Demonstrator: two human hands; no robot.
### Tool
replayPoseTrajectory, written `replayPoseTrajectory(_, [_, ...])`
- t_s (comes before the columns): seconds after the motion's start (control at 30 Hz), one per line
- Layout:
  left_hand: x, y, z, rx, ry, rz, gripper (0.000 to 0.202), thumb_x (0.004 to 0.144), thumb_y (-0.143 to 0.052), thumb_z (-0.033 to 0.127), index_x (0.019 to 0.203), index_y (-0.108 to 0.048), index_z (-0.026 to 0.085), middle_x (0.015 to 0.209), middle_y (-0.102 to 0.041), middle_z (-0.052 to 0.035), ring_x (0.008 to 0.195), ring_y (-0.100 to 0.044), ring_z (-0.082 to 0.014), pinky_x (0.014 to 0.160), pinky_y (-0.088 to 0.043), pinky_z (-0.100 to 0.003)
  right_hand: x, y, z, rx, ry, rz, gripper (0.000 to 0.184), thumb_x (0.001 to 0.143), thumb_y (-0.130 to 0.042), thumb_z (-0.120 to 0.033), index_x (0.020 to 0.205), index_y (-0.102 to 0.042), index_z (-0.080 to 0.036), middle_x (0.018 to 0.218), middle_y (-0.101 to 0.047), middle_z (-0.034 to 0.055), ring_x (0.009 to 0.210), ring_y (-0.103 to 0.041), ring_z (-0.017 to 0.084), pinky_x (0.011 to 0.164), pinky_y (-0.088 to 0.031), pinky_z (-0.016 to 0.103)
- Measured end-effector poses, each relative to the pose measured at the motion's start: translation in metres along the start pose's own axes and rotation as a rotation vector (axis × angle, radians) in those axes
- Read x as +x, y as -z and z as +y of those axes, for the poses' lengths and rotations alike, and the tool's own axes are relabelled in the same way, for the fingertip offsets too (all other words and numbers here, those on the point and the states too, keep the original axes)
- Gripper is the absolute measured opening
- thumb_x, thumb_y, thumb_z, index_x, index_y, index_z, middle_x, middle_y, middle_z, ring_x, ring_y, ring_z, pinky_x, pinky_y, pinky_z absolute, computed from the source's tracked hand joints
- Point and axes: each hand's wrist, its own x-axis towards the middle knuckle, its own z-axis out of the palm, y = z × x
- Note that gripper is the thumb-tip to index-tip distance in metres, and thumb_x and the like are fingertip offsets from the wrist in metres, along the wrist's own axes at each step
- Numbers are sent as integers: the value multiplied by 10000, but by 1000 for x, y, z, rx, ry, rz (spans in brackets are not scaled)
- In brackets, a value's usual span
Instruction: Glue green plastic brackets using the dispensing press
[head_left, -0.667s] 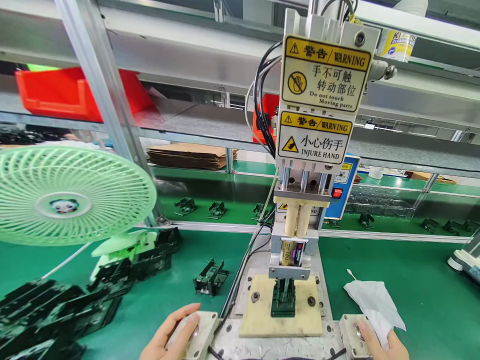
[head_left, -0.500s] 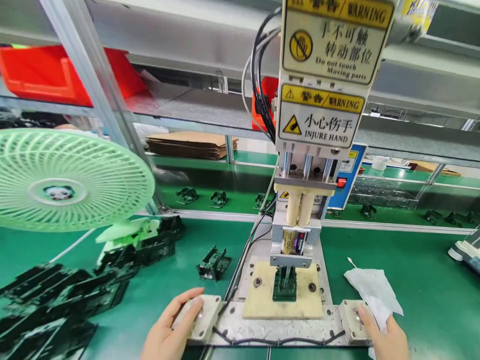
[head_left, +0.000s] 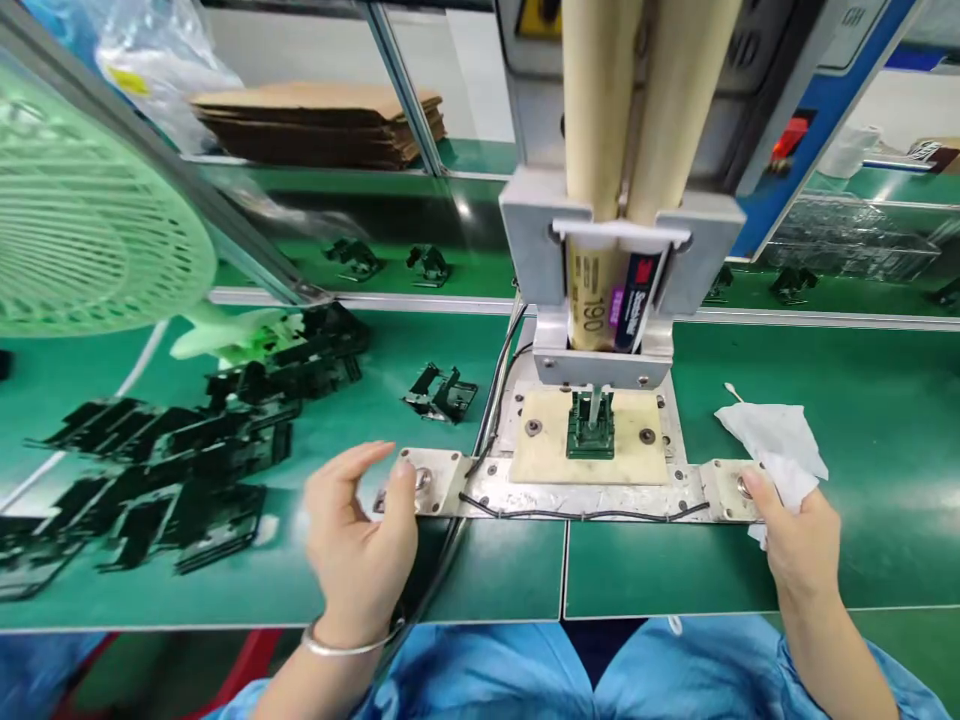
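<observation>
Green desk point(head_left: 487, 580): dark-green part point(head_left: 591, 438) sits in pale fixture point(head_left: 637, 465) near middle of front edge; whether finished, can't tell. More dark parts point(head_left: 217, 515) toward left edge, unseated. My left hand point(head_left: 360, 545) spread at button block point(head_left: 450, 485); right hand point(head_left: 804, 540) grips white wipe point(head_left: 772, 440).

We look through one head-worn camera, set above the near edge of the green workbench point(head_left: 675, 570) and facing forward and steeply down, so that the wearer's blue clothing point(head_left: 487, 670) enters along the lower border. Our viewpoint is close: the left hand point(head_left: 362, 555) and right hand point(head_left: 806, 545) lie within the lower half, while a pair of cream rods point(head_left: 600, 110) runs out of the upper border. We see back to the stacked cardboard sheets point(head_left: 315, 125), with the green fan grille point(head_left: 90, 220) cropped at left.
</observation>
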Motion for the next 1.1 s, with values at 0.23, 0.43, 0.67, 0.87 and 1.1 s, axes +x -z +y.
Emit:
replayPoseTrajectory(0.23, [19, -21, 65, -32, -262, -573, 582, 797, -715, 412, 1301, -487, 234, 1290, -556, -96, 1140, -567, -284, 986, -495, -452, 3, 1, 2, 17, -3, -25, 682, 558, -843, -626, 1031, -715, -152, 1031, -698, 105, 992, -622, 356, 810, -486, 405])
replayPoseTrajectory(0.43, [46, -74, 83, -90, -26, -1037, 812, 661, -806, 453, 1338, -444, 187, 1276, -589, -139, 1111, -599, -319, 1006, -466, -518, 2, 1, 2, 13, -11, -31, 685, 569, -838, -628, 1030, -708, -138, 1008, -700, 110, 949, -634, 351, 768, -498, 396])
replayPoseTrajectory(0.67, [48, -76, 90, -343, 262, -1031, 547, 658, -822, 428, 1080, -614, 148, 1044, -669, -96, 957, -634, -240, 915, -497, -407, -2, -1, -5, 48, -14, -71, 664, 583, -828, -626, 1019, -708, -139, 985, -702, 108, 928, -639, 337, 749, -514, 388])
replayPoseTrajectory(0.87, [37, -55, 106, -244, 426, -1196, 454, 728, -712, 584, 656, -605, 148, 604, -535, 4, 535, -472, -116, 498, -370, -231, 0, -3, -6, 160, 34, -15, 703, 612, -840, -583, 1118, -674, -123, 1023, -690, 116, 920, -646, 332, 759, -531, 390])
replayPoseTrajectory(1.1, [-25, -13, 92, -555, 289, -992, 555, 649, -857, 311, 1144, -621, 229, 1125, -662, -114, 1034, -646, -262, 764, -579, -313, -51, 20, -4, -161, 710, 140, 254, 845, -743, -350, 992, -678, -154, 900, -669, 103, 782, -650, 282, 714, -517, 376])
